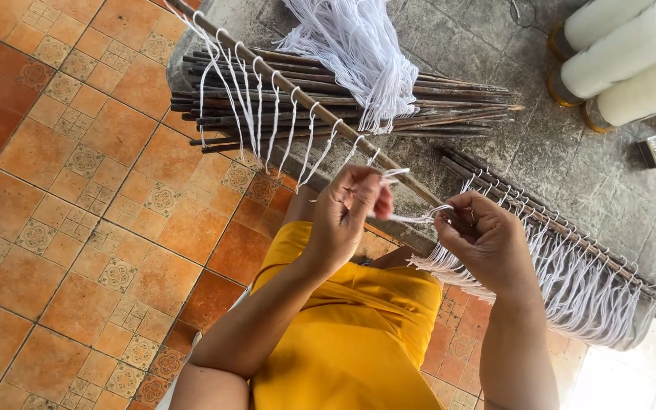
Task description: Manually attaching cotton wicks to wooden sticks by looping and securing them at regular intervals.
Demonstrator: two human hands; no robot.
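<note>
Head view, near to far: left hand (351,212) and right hand (484,239) both pinch one white cord (411,218) at the long stick (419,186). Right stretch looks fully knotted with fringe (571,288); left stretch only loose loops (267,114), so roughly half done. Spare cord bundle (358,53) on stick pile (343,106) beyond

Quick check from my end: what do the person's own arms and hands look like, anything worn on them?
Both arms are bare from the upper arm down; no sleeves show. The left hand and right hand wear no gloves, and no rings, watch or bracelets are visible from this side. The only clothing in view is a yellow garment over the lap.
</note>
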